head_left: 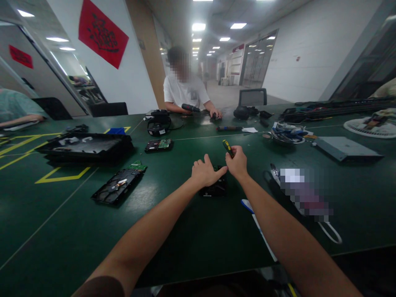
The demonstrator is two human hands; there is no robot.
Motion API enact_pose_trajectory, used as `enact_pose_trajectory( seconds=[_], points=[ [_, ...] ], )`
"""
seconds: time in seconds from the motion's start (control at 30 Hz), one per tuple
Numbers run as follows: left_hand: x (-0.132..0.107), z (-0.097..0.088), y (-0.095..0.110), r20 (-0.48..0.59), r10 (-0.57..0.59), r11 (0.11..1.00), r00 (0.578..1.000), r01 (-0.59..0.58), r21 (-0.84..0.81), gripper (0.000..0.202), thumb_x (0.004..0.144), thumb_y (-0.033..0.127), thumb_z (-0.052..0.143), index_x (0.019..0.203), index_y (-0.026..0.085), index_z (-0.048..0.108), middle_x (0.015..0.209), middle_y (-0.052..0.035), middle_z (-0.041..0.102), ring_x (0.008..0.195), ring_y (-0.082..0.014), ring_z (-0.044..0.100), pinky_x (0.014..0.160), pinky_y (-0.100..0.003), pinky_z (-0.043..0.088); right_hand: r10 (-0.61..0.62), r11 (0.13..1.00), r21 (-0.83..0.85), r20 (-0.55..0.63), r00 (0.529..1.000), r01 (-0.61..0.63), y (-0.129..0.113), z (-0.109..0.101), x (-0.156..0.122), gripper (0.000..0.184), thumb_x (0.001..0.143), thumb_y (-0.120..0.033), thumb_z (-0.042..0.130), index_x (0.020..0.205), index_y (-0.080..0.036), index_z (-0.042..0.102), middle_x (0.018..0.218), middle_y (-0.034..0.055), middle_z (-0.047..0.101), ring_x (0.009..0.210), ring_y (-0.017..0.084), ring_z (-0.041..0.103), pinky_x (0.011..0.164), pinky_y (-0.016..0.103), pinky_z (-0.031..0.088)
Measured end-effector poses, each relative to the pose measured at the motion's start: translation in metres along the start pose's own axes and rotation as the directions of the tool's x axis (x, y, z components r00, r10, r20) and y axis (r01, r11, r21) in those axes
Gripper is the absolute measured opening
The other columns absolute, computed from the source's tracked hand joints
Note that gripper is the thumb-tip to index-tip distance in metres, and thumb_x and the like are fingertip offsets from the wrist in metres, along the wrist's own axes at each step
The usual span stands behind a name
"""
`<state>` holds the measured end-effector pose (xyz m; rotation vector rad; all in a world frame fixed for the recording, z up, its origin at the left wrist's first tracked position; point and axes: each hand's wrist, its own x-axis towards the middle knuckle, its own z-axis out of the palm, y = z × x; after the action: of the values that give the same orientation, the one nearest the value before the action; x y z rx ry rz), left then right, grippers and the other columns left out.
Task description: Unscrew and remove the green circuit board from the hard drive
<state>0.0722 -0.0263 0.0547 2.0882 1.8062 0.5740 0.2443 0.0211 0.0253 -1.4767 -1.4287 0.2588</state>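
Note:
My left hand (204,174) lies over a small black boxy device (213,190) on the table, its thumb stretched to the right across the top and its fingers apart. Much of the device is hidden under the hand. Just right of it, my right hand (239,162) is closed round a screwdriver (227,146) with a yellow and dark handle. The handle's end points up and away from me; the blade is hidden behind the fingers. My right hand is close to the tip of my left thumb.
A black drive-like unit with a green board (119,185), a circuit-board device (158,145) and black trays (86,146) are left. A metal box (348,148), cable bundle (287,133) and blurred pouch (305,194) are right. A person (185,90) sits opposite, near a power screwdriver (190,108).

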Motion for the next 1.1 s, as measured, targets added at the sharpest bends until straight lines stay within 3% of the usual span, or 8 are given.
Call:
enact_pose_trajectory(
  seconds=[0.17, 0.3, 0.53, 0.67, 0.8, 0.87, 0.97, 1.1],
  points=[
    [0.000, 0.004, 0.007, 0.071, -0.024, 0.997, 0.997, 0.019, 0.076, 0.131, 0.064, 0.087, 0.065, 0.159, 0.007, 0.023, 0.153, -0.0365, 0.041, 0.141, -0.0555, 0.038, 0.110, -0.059, 0.032, 0.128, 0.991, 0.046, -0.054, 0.990, -0.126, 0.009, 0.001, 0.007, 0.039, 0.091, -0.031, 0.055, 0.127, -0.018, 0.057, 0.109, 0.0102, 0.073, 0.087, 0.023, 0.071, 0.087, 0.039, 0.055],
    [0.001, 0.008, 0.016, 0.083, -0.034, 0.991, 0.996, 0.023, 0.128, 0.126, 0.066, 0.074, 0.071, 0.159, 0.005, 0.019, 0.150, -0.0367, 0.044, 0.139, -0.0543, 0.040, 0.109, -0.058, 0.034, 0.166, 0.986, 0.044, -0.091, 0.982, -0.163, 0.018, 0.001, 0.009, 0.041, 0.089, -0.031, 0.055, 0.128, -0.017, 0.058, 0.108, 0.0106, 0.074, 0.085, 0.023, 0.071, 0.086, 0.039, 0.055],
    [-0.023, -0.011, 0.004, 0.128, -0.012, 0.981, 0.992, -0.013, 0.195, 0.110, 0.063, 0.068, 0.071, 0.151, 0.010, 0.037, 0.145, -0.0308, 0.051, 0.134, -0.0508, 0.046, 0.106, -0.055, 0.039, 0.164, 0.986, -0.029, -0.048, 0.985, -0.165, 0.011, -0.005, 0.006, 0.037, 0.086, -0.029, 0.053, 0.119, -0.018, 0.064, 0.102, 0.0095, 0.074, 0.090, 0.026, 0.068, 0.089, 0.039, 0.052],
    [-0.055, -0.032, -0.026, 0.134, 0.004, 0.978, 0.991, -0.032, 0.206, 0.110, 0.065, 0.067, 0.069, 0.154, 0.011, 0.036, 0.143, -0.0286, 0.053, 0.133, -0.0486, 0.048, 0.106, -0.054, 0.041, 0.111, 0.989, -0.104, 0.044, 0.993, -0.106, -0.004, -0.009, 0.002, 0.032, 0.088, -0.031, 0.053, 0.114, -0.019, 0.067, 0.101, 0.0104, 0.073, 0.092, 0.027, 0.066, 0.089, 0.039, 0.050],
    [-0.100, -0.058, -0.066, 0.112, -0.036, 0.970, 0.993, 0.008, 0.243, 0.105, 0.070, 0.065, 0.065, 0.156, 0.011, 0.037, 0.144, -0.0262, 0.053, 0.133, -0.0456, 0.049, 0.107, -0.052, 0.040, 0.030, 0.996, -0.091, 0.114, 0.993, -0.020, -0.024, -0.006, -0.005, 0.042, 0.096, -0.053, 0.052, 0.119, -0.020, 0.065, 0.099, 0.0087, 0.072, 0.087, 0.025, 0.066, 0.081, 0.037, 0.050],
    [-0.125, -0.072, -0.089, 0.093, -0.073, 0.963, 0.993, 0.046, 0.265, 0.101, 0.073, 0.065, 0.062, 0.154, 0.009, 0.039, 0.145, -0.0251, 0.053, 0.134, -0.0441, 0.049, 0.109, -0.051, 0.040, -0.029, 0.993, -0.104, 0.213, 0.977, 0.052, -0.036, -0.001, -0.009, 0.045, 0.099, -0.060, 0.046, 0.110, -0.022, 0.067, 0.089, 0.0056, 0.071, 0.078, 0.023, 0.065, 0.075, 0.035, 0.049],
    [-0.161, -0.091, -0.128, 0.018, -0.138, 0.947, 0.990, 0.126, 0.295, 0.097, 0.075, 0.064, 0.059, 0.152, 0.009, 0.041, 0.148, -0.0236, 0.052, 0.136, -0.0429, 0.049, 0.112, -0.050, 0.038, -0.146, 0.948, -0.201, 0.411, 0.900, 0.245, -0.057, 0.013, -0.016, 0.043, 0.101, -0.058, 0.048, 0.097, -0.021, 0.070, 0.089, 0.0073, 0.070, 0.079, 0.022, 0.064, 0.074, 0.035, 0.050],
    [-0.199, -0.111, -0.194, -0.073, -0.292, 0.896, 0.954, 0.300, 0.328, 0.100, 0.073, 0.069, 0.057, 0.150, 0.007, 0.041, 0.149, -0.0255, 0.053, 0.134, -0.0477, 0.050, 0.110, -0.054, 0.037, -0.223, 0.851, -0.244, 0.634, 0.740, 0.466, -0.087, 0.043, -0.026, 0.017, 0.095, -0.030, 0.064, 0.098, -0.016, 0.073, 0.104, 0.0148, 0.068, 0.090, 0.027, 0.067, 0.078, 0.038, 0.053]
  ],
)
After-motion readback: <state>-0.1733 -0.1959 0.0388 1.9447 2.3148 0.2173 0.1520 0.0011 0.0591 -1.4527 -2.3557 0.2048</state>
